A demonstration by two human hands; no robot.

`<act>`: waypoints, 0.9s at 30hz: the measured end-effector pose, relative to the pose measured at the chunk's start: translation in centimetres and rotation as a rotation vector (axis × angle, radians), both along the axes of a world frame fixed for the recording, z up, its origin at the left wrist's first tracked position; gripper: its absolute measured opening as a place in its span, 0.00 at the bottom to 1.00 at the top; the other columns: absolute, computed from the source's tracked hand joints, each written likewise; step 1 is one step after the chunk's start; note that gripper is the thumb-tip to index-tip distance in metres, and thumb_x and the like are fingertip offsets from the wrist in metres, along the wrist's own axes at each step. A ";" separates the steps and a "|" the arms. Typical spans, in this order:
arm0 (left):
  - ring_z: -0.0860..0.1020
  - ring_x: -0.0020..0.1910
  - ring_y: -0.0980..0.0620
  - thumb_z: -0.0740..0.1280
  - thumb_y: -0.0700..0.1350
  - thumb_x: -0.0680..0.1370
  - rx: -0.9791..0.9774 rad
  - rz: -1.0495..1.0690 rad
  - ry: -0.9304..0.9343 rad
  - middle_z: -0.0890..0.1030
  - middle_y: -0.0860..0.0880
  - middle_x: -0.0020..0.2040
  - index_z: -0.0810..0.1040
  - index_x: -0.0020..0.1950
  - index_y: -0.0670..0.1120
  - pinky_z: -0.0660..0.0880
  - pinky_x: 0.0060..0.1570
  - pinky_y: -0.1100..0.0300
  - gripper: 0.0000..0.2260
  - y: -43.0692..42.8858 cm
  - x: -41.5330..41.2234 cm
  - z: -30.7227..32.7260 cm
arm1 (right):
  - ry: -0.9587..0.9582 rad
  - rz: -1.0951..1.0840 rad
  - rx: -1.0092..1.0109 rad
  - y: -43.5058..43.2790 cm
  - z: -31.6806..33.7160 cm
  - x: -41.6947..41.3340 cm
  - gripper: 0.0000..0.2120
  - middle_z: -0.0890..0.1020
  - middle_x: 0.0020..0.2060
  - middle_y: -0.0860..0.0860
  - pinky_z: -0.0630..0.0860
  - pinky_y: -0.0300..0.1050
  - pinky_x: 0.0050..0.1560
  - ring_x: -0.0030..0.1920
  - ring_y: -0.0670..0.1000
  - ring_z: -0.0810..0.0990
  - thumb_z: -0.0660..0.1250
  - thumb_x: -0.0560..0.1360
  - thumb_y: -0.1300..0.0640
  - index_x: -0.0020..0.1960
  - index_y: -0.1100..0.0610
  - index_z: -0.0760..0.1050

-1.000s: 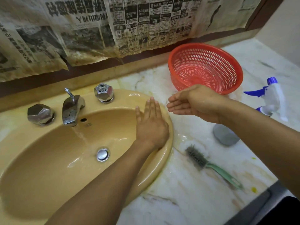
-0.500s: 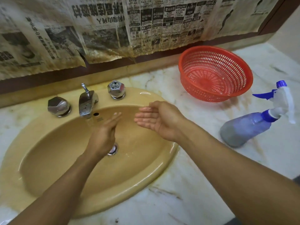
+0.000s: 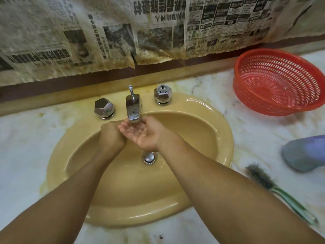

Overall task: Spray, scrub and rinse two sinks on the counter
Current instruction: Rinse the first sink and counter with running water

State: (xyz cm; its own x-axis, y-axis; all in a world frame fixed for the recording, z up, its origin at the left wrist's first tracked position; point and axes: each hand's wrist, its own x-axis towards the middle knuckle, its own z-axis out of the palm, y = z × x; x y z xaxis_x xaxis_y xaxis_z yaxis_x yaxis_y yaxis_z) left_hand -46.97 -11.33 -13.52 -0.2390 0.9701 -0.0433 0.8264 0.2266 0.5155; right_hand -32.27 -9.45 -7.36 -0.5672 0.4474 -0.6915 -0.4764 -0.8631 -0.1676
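Observation:
A yellow oval sink [image 3: 202, 173] is set in the marble counter, with a chrome spout [image 3: 133, 109] at the back between a left knob [image 3: 103, 108] and a right knob [image 3: 162, 94]. Both my hands are over the basin right under the spout. My right hand [image 3: 144, 133] lies palm up, cupped, with wet fingers, holding nothing. My left hand [image 3: 111, 136] is beside it, its back toward me and its fingers hidden behind the right hand's fingertips. The drain plug [image 3: 149, 157] shows just below the right wrist.
On the counter to the right stand a red mesh basket [image 3: 277, 81], the lying blue spray bottle [image 3: 306, 152] cut off by the frame edge, and a green-handled scrub brush [image 3: 274, 187] near the sink's rim. Stained newspaper [image 3: 158, 32] hangs on the wall behind.
My left hand left the sink's right rim and moved under the spout. My right hand came in from the counter and turned palm up beside it.

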 end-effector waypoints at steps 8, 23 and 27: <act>0.74 0.50 0.42 0.57 0.54 0.83 0.215 -0.565 0.104 0.73 0.45 0.53 0.77 0.55 0.43 0.73 0.49 0.45 0.16 2.6 11.1 -0.6 | -0.427 0.174 0.206 0.1 5.0 16.1 0.22 0.85 0.49 0.68 0.84 0.54 0.51 0.47 0.64 0.87 0.56 0.84 0.60 0.45 0.74 0.83; 0.78 0.48 0.42 0.56 0.48 0.78 0.273 -1.251 0.390 0.79 0.45 0.47 0.79 0.45 0.45 0.70 0.59 0.47 0.14 3.9 26.3 0.6 | -1.151 0.248 0.790 -1.0 8.6 29.4 0.13 0.86 0.48 0.63 0.84 0.47 0.53 0.51 0.58 0.87 0.63 0.83 0.60 0.54 0.69 0.82; 0.76 0.62 0.47 0.60 0.46 0.80 0.258 -1.344 0.351 0.78 0.48 0.56 0.81 0.52 0.47 0.65 0.69 0.48 0.10 -0.8 25.0 0.4 | -1.131 0.258 0.782 -2.5 7.6 29.8 0.11 0.86 0.48 0.61 0.84 0.47 0.55 0.51 0.57 0.87 0.64 0.82 0.61 0.53 0.67 0.82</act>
State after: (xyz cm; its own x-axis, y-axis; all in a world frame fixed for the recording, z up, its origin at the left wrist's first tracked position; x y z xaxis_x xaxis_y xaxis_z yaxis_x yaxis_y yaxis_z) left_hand -21.94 -12.15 -13.07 0.8997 0.4351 0.0358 0.4260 -0.8928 0.1462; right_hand -2.43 -11.90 0.19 -0.0009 0.8946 -0.4468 0.3947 -0.4102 -0.8222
